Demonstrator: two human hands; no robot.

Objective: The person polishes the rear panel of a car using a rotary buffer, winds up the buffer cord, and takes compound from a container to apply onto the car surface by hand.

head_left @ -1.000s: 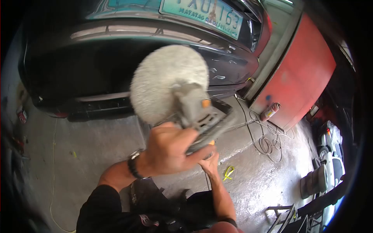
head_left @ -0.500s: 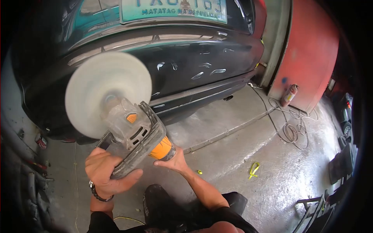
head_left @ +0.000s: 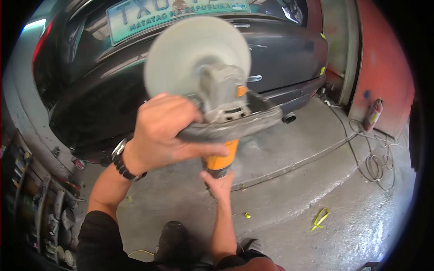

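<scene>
Well, in the head view both sides of my grip are clamped on the polisher (head_left: 224, 90): my left hand (head_left: 162, 126) curls around its black loop handle (head_left: 230, 128), and my right hand (head_left: 220, 183) wraps the rear end of its orange body (head_left: 221, 153), most of those fingers hidden. The polisher is below the right half of the licence plate (head_left: 158, 19), and the white pad (head_left: 181, 58) overlaps the plate's lower edge as I see it. Half a second ago the pad was below and mostly left of the plate; now it has shifted right, in front of another stretch of the dark bumper (head_left: 289, 56). I take that to mean the work has moved toward the smeared side. One clear white smear (head_left: 254, 78) shows below and right of the plate; whether the others are wiped or just covered, I can't tell. The pad is evenly blurred, so I judge it is spinning; whether it touches the bumper, I can't tell.
</scene>
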